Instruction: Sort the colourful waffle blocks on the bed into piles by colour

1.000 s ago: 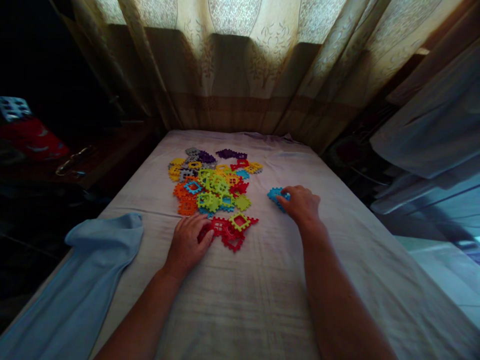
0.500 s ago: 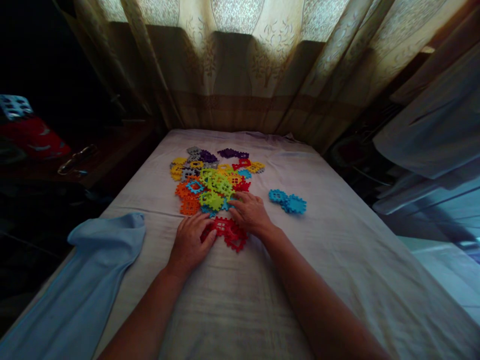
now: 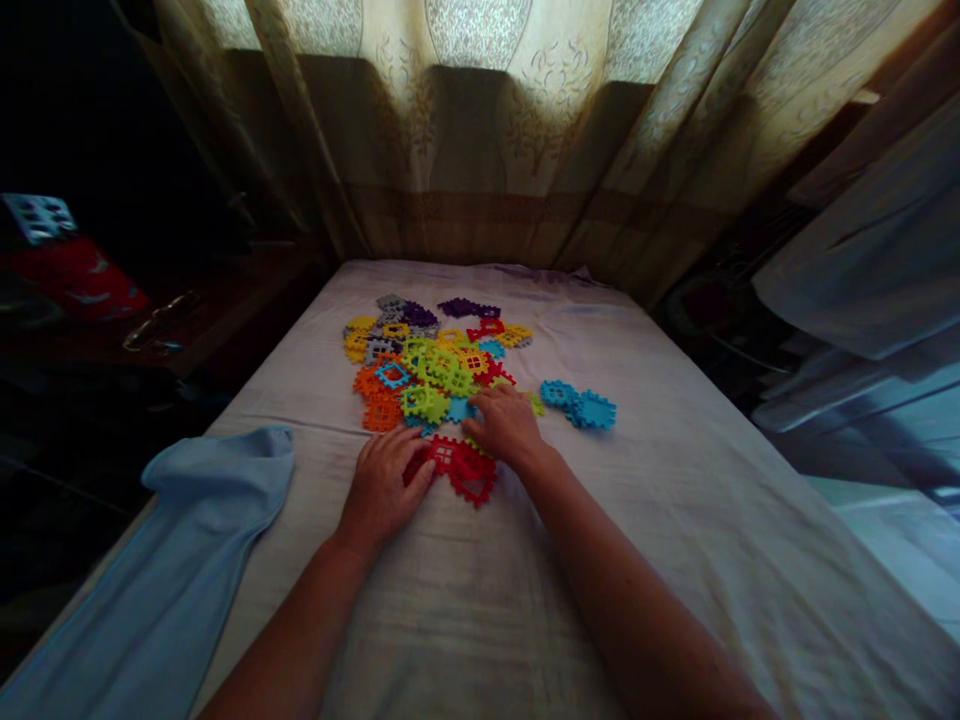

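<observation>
"What carries it all?"

"A sheet-covered surface [image 3: 675, 560], its far edge up against the curtain [image 3: 472, 150]. A pale blue cloth [image 3: 202, 530] lies along the left edge, toward the near corner."

"And the arms?"

"Both reach in from the near side. The left forearm [image 3: 300, 610] slants forward and to the right, the right forearm [image 3: 630, 570] forward and to the left, so the hands come close together."

"Where's the pile?"

"The pile of plastic pieces [image 3: 435, 370] sits left of centre, well in from the left edge, trailing toward the far edge, where the purple pieces [image 3: 459, 307] lie."

"How's the left hand?"

"The left hand [image 3: 384, 490] is palm down, half open, thumb apart from the bent fingers, over the left end of the red pieces [image 3: 469, 470]. Whether it grips one, I can't tell."

"The right?"

"The right hand [image 3: 506, 425] is palm down too, fingers curled over pieces at the pile's near right side, lime green showing on both sides of it. Its grip is hidden from me."

"Any room?"

"Bare sheet in front of both hands, and a wide stretch between the blue pieces [image 3: 592, 408] and the right edge."
</observation>
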A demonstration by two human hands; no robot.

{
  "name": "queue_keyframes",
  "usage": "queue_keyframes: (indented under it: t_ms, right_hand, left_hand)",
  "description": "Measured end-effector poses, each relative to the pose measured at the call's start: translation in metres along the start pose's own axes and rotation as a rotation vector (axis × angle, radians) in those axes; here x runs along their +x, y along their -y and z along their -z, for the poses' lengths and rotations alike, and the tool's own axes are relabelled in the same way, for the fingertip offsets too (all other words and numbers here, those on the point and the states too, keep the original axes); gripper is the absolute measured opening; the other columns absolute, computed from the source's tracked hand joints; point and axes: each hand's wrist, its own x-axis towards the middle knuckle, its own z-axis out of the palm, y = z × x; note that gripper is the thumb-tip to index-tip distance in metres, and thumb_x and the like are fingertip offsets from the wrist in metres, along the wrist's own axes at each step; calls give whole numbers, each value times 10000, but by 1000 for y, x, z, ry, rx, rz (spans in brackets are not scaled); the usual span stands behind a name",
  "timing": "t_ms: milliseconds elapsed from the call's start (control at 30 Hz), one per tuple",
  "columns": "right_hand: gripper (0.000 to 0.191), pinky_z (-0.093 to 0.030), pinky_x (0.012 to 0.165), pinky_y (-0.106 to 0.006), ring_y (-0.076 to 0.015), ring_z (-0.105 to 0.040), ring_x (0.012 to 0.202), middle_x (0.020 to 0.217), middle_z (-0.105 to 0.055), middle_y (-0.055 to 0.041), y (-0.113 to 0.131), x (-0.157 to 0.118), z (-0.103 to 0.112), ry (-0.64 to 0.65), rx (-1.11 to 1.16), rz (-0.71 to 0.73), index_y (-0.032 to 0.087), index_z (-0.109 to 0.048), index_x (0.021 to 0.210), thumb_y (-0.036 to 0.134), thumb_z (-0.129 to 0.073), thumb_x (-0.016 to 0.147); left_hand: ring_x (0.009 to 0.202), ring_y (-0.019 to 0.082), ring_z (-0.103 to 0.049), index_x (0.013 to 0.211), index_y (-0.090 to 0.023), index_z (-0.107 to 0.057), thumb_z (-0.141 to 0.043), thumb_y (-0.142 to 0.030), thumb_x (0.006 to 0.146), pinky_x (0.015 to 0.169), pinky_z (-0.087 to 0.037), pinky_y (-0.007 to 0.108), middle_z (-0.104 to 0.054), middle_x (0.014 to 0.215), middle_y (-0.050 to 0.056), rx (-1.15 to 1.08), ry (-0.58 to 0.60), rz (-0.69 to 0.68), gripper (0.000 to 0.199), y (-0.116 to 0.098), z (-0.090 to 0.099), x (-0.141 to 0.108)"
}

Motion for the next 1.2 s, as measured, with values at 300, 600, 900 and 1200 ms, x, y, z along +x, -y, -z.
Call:
queue_keyframes:
  t_ms: [300, 600, 900, 1200]
  right_hand:
    - [339, -393, 973, -421, -300, -575, 1162, 1187, -700, -131, 9, 10, 3, 36, -70, 19, 197, -698, 1143, 304, -613, 833]
    - [440, -434, 956, -399, -287, -612, 1151, 1231, -696, -98, -25, -1, 37, 134, 51, -76, 233, -676, 1181, 403, -698, 776]
    - [427, -432, 973, -473, -329, -586, 1198, 1275, -666, -122, -104, -10, 45, 6, 32, -560, 241, -689, 1213, 446, -634, 842]
    - [329, -445, 967, -340, -234, -616, 1143, 1233, -695, -78, -71, 0, 43, -102, 126, -273, 258, -717, 1180, 396, -556, 929]
  left_hand:
    - [1182, 289, -617, 1096, -224, -687, -552, -381, 931, 1028, -468, 515, -700, 1237, 97, 23, -24, -32, 265, 3, -1, 0]
    - [1154, 253, -628, 1134, -206, -654, -498, -353, 957, 1039, -465, 452, -704, 1207, 98, 38, -156, -58, 278, 4, 3, 5]
    - [1394, 350, -437, 1332, -237, -603, -608, -398, 880, 1163, -282, 602, -542, 1467, 122, 240, 56, -32, 481, 5, 2, 63]
    - [1260, 308, -570, 1069, -243, -699, -593, -301, 867, 1173, -209, 632, -659, 1314, 101, 261, 155, -77, 236, 14, 14, 66]
